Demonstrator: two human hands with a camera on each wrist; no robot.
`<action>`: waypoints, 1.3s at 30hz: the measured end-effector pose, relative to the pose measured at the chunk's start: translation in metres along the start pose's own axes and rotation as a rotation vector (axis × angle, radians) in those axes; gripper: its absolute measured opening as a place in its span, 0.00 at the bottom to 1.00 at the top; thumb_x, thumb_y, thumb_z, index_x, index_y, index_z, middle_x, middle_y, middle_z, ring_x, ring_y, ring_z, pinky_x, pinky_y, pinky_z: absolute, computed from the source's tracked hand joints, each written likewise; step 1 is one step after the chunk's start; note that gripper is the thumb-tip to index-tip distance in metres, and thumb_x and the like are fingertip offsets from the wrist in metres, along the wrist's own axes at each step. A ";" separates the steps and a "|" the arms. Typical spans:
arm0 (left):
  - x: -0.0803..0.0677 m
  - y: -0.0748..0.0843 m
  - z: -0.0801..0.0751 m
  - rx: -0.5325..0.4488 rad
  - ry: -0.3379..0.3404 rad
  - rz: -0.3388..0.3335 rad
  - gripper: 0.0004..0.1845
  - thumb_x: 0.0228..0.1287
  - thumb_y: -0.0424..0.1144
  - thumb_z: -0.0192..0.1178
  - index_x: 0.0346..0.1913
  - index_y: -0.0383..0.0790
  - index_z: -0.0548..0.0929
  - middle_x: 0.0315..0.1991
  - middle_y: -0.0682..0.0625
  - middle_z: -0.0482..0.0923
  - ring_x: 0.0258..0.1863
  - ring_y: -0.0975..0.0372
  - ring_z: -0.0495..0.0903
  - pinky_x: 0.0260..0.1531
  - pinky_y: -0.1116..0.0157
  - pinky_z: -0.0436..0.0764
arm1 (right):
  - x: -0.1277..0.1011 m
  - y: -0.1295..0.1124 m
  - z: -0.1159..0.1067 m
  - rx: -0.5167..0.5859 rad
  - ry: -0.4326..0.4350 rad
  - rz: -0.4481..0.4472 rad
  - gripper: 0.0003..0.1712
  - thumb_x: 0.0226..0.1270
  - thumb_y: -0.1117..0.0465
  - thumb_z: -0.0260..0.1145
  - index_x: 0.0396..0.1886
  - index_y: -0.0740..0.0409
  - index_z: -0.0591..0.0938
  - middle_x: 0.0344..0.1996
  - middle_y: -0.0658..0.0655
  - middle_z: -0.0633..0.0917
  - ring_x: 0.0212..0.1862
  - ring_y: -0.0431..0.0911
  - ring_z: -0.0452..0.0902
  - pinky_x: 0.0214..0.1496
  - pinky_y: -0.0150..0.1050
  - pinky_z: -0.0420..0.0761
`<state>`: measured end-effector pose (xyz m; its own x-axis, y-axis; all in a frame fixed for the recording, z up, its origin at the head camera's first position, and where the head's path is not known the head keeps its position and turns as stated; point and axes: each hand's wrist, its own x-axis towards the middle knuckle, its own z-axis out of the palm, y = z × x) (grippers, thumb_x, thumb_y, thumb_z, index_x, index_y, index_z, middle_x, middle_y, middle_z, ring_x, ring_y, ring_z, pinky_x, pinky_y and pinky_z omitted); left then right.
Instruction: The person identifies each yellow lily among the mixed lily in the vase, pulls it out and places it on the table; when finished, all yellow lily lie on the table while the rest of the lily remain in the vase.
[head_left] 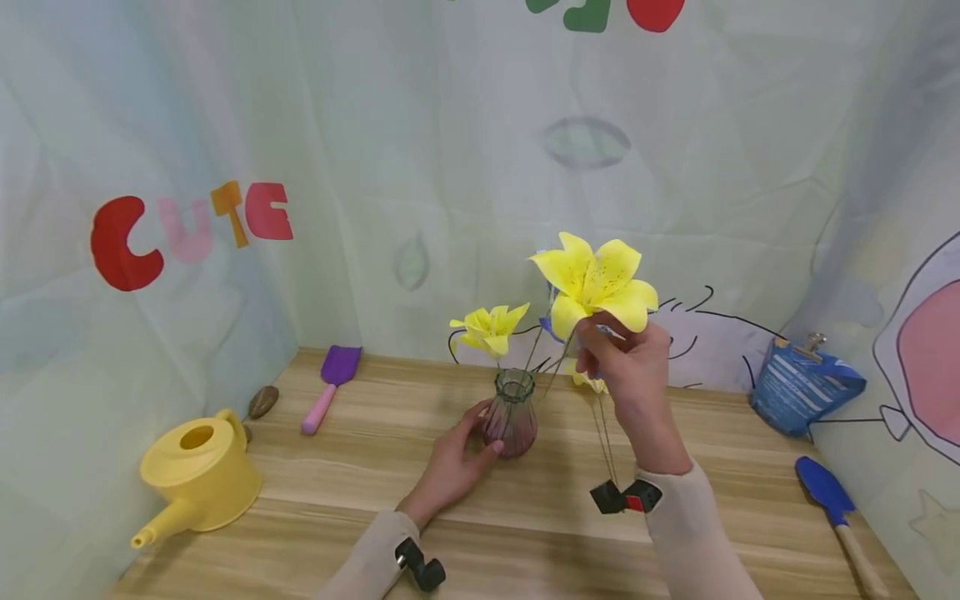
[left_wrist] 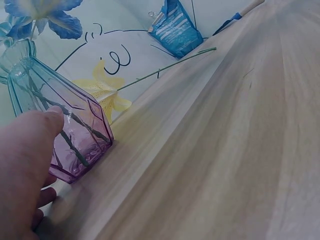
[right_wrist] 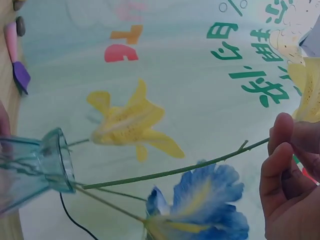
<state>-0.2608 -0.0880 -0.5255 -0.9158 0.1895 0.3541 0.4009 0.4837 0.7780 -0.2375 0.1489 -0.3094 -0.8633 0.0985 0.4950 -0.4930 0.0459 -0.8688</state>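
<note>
My left hand (head_left: 453,467) holds a small glass vase (head_left: 510,429), green at the neck and purple below, upright on the table. Between thumb and fingers, my right hand (head_left: 637,379) pinches a yellow lily (head_left: 600,283) just under its bloom. Its green stem (right_wrist: 175,172) slants down, the cut end right at the vase's rim in the right wrist view. Inside the vase stand another yellow lily (right_wrist: 132,120) and blue iris-like flowers (right_wrist: 205,200), their stems visible through the glass. Behind the vase, one more yellow lily (left_wrist: 105,92) lies on the table.
A yellow watering can (head_left: 202,479) stands at the left, near brown stones (head_left: 262,402) and a purple shovel (head_left: 341,365) with a pink handle. At the right are a blue bag (head_left: 802,387) closed by a clip and a blue shovel (head_left: 825,487). Printed cloth surrounds the wooden table (head_left: 337,492).
</note>
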 end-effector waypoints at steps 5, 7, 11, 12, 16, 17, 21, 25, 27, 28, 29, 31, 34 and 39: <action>0.001 0.000 -0.001 0.008 -0.003 -0.017 0.37 0.73 0.48 0.69 0.81 0.53 0.68 0.64 0.38 0.86 0.71 0.43 0.82 0.75 0.40 0.76 | -0.001 -0.001 -0.016 0.010 0.066 0.007 0.05 0.74 0.64 0.73 0.46 0.55 0.88 0.33 0.47 0.91 0.18 0.43 0.75 0.23 0.30 0.77; 0.001 -0.001 -0.001 0.011 -0.007 -0.019 0.37 0.74 0.49 0.69 0.81 0.54 0.68 0.64 0.38 0.86 0.71 0.43 0.81 0.75 0.39 0.76 | 0.000 0.001 -0.023 0.032 0.100 0.010 0.06 0.72 0.64 0.75 0.45 0.60 0.89 0.31 0.49 0.91 0.17 0.43 0.75 0.22 0.31 0.77; 0.001 -0.003 0.000 0.010 -0.013 -0.020 0.37 0.74 0.51 0.68 0.82 0.56 0.68 0.65 0.38 0.86 0.72 0.43 0.81 0.75 0.38 0.75 | 0.000 0.007 -0.038 0.067 0.163 0.041 0.07 0.70 0.65 0.76 0.43 0.64 0.89 0.29 0.51 0.91 0.16 0.43 0.75 0.20 0.30 0.77; 0.001 -0.003 0.000 0.012 -0.014 -0.019 0.37 0.74 0.52 0.68 0.82 0.56 0.67 0.65 0.38 0.86 0.71 0.43 0.81 0.75 0.38 0.75 | -0.001 0.009 -0.042 0.068 0.178 0.052 0.07 0.69 0.65 0.77 0.43 0.64 0.89 0.29 0.50 0.92 0.16 0.43 0.76 0.20 0.30 0.78; 0.002 -0.003 0.000 0.019 -0.017 -0.019 0.37 0.74 0.53 0.67 0.82 0.56 0.67 0.66 0.38 0.85 0.71 0.43 0.81 0.74 0.38 0.76 | -0.004 0.015 -0.057 0.026 0.220 0.131 0.10 0.70 0.63 0.77 0.45 0.63 0.89 0.31 0.49 0.92 0.17 0.42 0.77 0.22 0.29 0.79; 0.002 -0.003 0.000 0.022 -0.017 -0.019 0.37 0.75 0.53 0.67 0.82 0.56 0.67 0.66 0.37 0.85 0.71 0.43 0.81 0.74 0.38 0.76 | -0.005 0.017 -0.061 0.016 0.228 0.154 0.11 0.70 0.62 0.77 0.46 0.63 0.89 0.32 0.48 0.92 0.17 0.42 0.77 0.22 0.29 0.79; 0.001 -0.001 -0.001 0.021 -0.017 -0.021 0.37 0.74 0.53 0.67 0.82 0.55 0.67 0.67 0.37 0.84 0.71 0.42 0.81 0.75 0.38 0.75 | -0.007 0.025 -0.074 -0.043 0.248 0.265 0.14 0.70 0.58 0.78 0.50 0.60 0.89 0.36 0.46 0.91 0.20 0.41 0.79 0.24 0.29 0.80; 0.000 0.000 -0.001 0.015 -0.012 -0.016 0.37 0.74 0.53 0.67 0.82 0.54 0.68 0.67 0.36 0.84 0.71 0.42 0.82 0.75 0.38 0.75 | -0.009 0.035 -0.085 -0.102 0.257 0.355 0.15 0.71 0.56 0.77 0.53 0.57 0.88 0.36 0.43 0.90 0.22 0.41 0.79 0.26 0.28 0.80; 0.000 0.000 -0.001 0.011 -0.012 -0.016 0.37 0.74 0.52 0.68 0.82 0.53 0.68 0.68 0.36 0.84 0.70 0.43 0.82 0.75 0.39 0.75 | -0.009 0.040 -0.089 -0.132 0.262 0.384 0.16 0.72 0.57 0.76 0.54 0.58 0.87 0.35 0.42 0.90 0.22 0.40 0.79 0.26 0.28 0.80; 0.000 -0.001 -0.001 0.010 -0.013 -0.017 0.37 0.74 0.52 0.67 0.82 0.53 0.67 0.68 0.36 0.83 0.71 0.43 0.82 0.75 0.39 0.75 | -0.008 0.042 -0.090 -0.148 0.266 0.396 0.17 0.72 0.57 0.76 0.55 0.59 0.87 0.34 0.41 0.89 0.22 0.40 0.79 0.26 0.28 0.80; 0.000 -0.001 -0.001 0.010 -0.013 -0.017 0.37 0.74 0.52 0.67 0.82 0.53 0.67 0.68 0.36 0.83 0.71 0.43 0.82 0.75 0.38 0.75 | -0.008 0.045 -0.092 -0.172 0.268 0.409 0.18 0.72 0.56 0.76 0.56 0.60 0.86 0.33 0.40 0.89 0.22 0.39 0.79 0.26 0.28 0.80; 0.000 -0.001 -0.001 0.009 -0.017 -0.022 0.37 0.74 0.52 0.67 0.82 0.53 0.67 0.69 0.36 0.82 0.71 0.43 0.81 0.75 0.38 0.75 | -0.006 0.050 -0.094 -0.217 0.267 0.434 0.20 0.73 0.55 0.75 0.58 0.62 0.86 0.32 0.39 0.89 0.22 0.39 0.80 0.26 0.29 0.80; 0.000 -0.001 -0.001 0.009 -0.022 -0.025 0.38 0.75 0.53 0.67 0.82 0.54 0.67 0.69 0.36 0.82 0.71 0.42 0.81 0.75 0.38 0.75 | -0.004 0.059 -0.097 -0.275 0.257 0.483 0.23 0.74 0.53 0.74 0.60 0.63 0.85 0.30 0.35 0.88 0.22 0.38 0.80 0.26 0.30 0.81; 0.001 -0.001 -0.001 0.003 -0.032 -0.032 0.38 0.75 0.53 0.67 0.82 0.54 0.67 0.70 0.37 0.82 0.72 0.43 0.81 0.76 0.39 0.74 | -0.002 0.073 -0.104 -0.332 0.247 0.555 0.26 0.74 0.51 0.74 0.62 0.63 0.85 0.27 0.34 0.87 0.21 0.38 0.81 0.27 0.30 0.81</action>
<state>-0.2615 -0.0888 -0.5256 -0.9287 0.2010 0.3118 0.3709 0.4928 0.7871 -0.2605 0.2552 -0.3747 -0.9089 0.4169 -0.0063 0.1080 0.2209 -0.9693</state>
